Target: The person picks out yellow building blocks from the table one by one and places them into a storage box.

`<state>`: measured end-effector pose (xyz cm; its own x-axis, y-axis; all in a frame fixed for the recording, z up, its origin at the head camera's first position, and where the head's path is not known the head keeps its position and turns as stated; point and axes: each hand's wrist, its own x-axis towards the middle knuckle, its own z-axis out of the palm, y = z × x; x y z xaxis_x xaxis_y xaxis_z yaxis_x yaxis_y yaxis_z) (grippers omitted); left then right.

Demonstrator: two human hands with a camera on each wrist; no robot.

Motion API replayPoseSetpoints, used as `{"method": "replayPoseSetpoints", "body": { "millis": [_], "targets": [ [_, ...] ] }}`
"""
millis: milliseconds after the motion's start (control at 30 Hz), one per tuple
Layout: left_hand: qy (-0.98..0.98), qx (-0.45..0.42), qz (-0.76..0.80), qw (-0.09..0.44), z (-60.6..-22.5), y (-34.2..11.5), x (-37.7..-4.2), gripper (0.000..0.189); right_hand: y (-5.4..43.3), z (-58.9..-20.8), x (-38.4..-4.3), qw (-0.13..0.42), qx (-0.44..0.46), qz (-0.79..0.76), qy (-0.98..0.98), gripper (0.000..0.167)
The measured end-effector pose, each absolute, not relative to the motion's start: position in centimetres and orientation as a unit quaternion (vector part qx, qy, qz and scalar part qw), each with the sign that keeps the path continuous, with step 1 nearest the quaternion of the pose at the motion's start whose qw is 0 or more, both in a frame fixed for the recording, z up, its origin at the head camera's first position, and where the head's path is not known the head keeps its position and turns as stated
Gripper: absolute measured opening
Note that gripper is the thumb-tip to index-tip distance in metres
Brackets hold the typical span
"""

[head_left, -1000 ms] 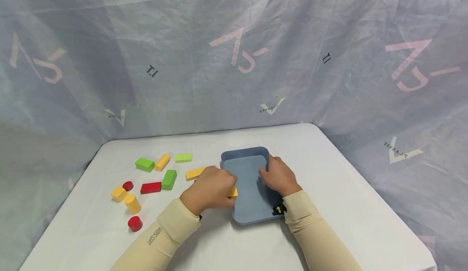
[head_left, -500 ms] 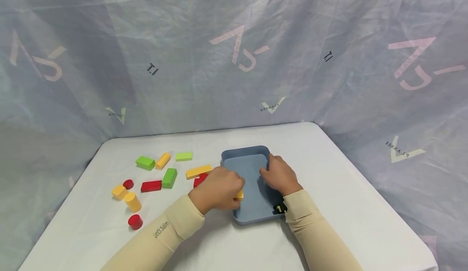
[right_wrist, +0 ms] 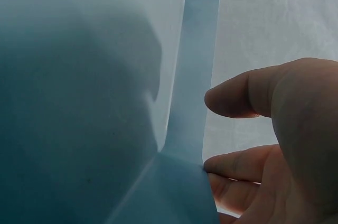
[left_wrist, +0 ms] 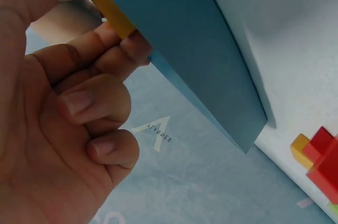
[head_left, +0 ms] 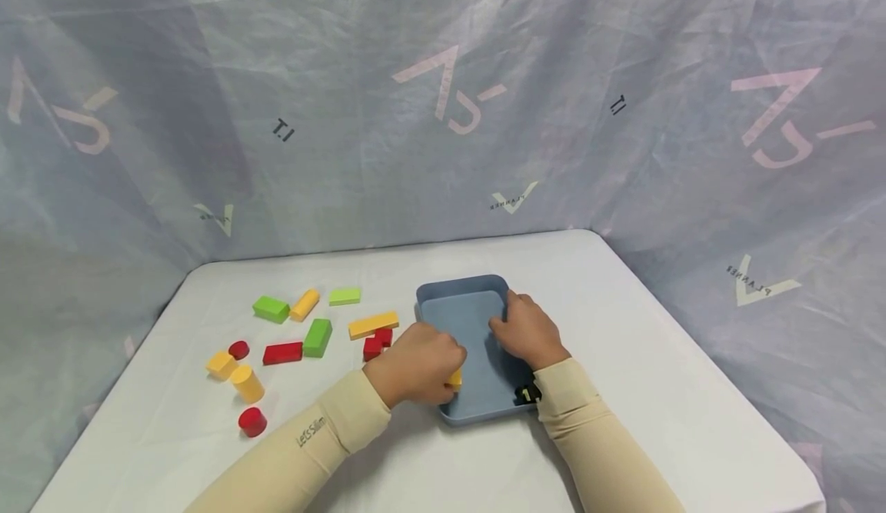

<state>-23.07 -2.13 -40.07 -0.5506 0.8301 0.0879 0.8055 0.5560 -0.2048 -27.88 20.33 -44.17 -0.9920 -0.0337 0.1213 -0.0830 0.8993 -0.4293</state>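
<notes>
My left hand (head_left: pixel 424 363) pinches a yellow block (head_left: pixel 454 378) at the left wall of the blue-grey tray (head_left: pixel 457 417). In the left wrist view, part of this block (left_wrist: pixel 117 14) shows between thumb and fingers, and the tray wall (left_wrist: pixel 200 65) hides the rest. Over the tray's right side is my right hand (head_left: pixel 531 332), its fingers touching the outside of the wall. The right wrist view shows its thumb (right_wrist: pixel 235 94) apart from the fingers (right_wrist: pixel 237 166), near the rim.
Left of the tray lie a long yellow block (head_left: pixel 374 325), two red cubes (head_left: pixel 374 348), green blocks (head_left: pixel 318 338), a red bar (head_left: pixel 282 353), and yellow and red cylinders (head_left: pixel 248 384). A black item with a yellow mark (head_left: pixel 528 394) shows at my right wrist. Grey cloth (head_left: pixel 346 113) hangs behind the white table (head_left: pixel 623 390).
My left hand has moved right and slightly down with the yellow block, uncovering the red cubes and the long yellow block behind it. My right hand and the tray have stayed in place.
</notes>
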Motion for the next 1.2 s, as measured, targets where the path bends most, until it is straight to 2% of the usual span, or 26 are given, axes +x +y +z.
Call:
{"method": "replayPoseSetpoints", "body": {
  "millis": [500, 967, 1200],
  "targets": [
    [-0.884, -0.459, 0.069, 0.057, -40.77, -1.84, -23.36, 0.026, 20.48, -43.91, -27.8, 0.051, 0.021, 0.238, -0.97, 0.074],
    [-0.901, -0.431, 0.047, 0.006, -40.73, -1.54, -23.3, 0.024, 20.52, -43.97, -27.77, 0.051, 0.021, 0.247, -0.967, 0.073],
    [-0.903, -0.427, 0.048, 0.004, -40.91, -1.35, -23.52, 0.019, 20.55, -43.92, -27.78, 0.052, 0.024, 0.245, -0.968, 0.072]
  ]
}}
